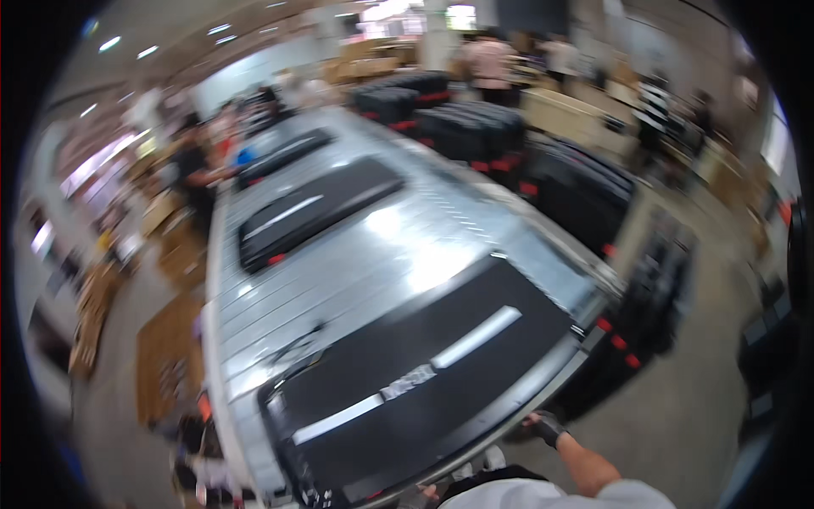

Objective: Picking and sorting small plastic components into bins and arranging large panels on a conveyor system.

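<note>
A large flat black panel [458,373] with two white strips and pale lettering lies across the near end of the metal-slatted table [339,293]. At the table's near right edge is my right hand [545,424], in a dark glove with bare fingertips. Motion blur keeps me from telling whether it grips the edge or only hovers beside it. A small patch of my left hand [429,491] shows at the lower edge by the panel's near side. Its fingers are mostly hidden. A thin dark cable [297,343] lies beside the panel's far left corner.
Another black panel [318,212] lies farther up the table. Black cases with red corners [577,182] stand in rows along the right side. Flat cardboard [170,360] leans at the left. A person in dark clothes [193,174] stands at the table's far left; others are farther back.
</note>
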A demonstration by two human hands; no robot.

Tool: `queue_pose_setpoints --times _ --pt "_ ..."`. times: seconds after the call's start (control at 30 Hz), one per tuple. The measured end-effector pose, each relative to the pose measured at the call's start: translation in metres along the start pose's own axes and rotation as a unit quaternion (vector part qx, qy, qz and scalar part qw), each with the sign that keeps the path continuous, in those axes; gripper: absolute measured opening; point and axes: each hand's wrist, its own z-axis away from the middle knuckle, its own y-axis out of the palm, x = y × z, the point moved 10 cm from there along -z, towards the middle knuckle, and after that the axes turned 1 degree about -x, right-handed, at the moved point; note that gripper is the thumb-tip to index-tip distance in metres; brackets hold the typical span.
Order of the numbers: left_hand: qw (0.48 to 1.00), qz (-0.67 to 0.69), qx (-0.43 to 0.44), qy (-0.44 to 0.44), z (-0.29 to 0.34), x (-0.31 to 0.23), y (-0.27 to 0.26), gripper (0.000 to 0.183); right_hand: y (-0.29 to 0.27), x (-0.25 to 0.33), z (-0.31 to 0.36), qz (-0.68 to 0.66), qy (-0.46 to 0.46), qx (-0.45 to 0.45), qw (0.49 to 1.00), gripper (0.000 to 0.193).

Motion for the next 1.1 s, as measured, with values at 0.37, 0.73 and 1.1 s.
queue_pose_setpoints --times 0.37,0.73,1.1 --pt "0.991 0.102 0.089 -0.011 -0.046 0.031 0.107 0.020 -0.147 -0.167 0.122 0.345 0.108 0.031 0.932 0.021" --pt "0.965 -0.086 -0.243 -0.050 0.127 0.079 0.121 0.023 -0.202 -0.242 0.106 0.311 -0.006 0.198 0.929 0.019" --pt "0.717 0.512 -0.422 -0.216 0.379 0.339 0.217 0.029 -0.040 -0.216 0.117 0.536 -0.350 0.457 0.618 0.026"
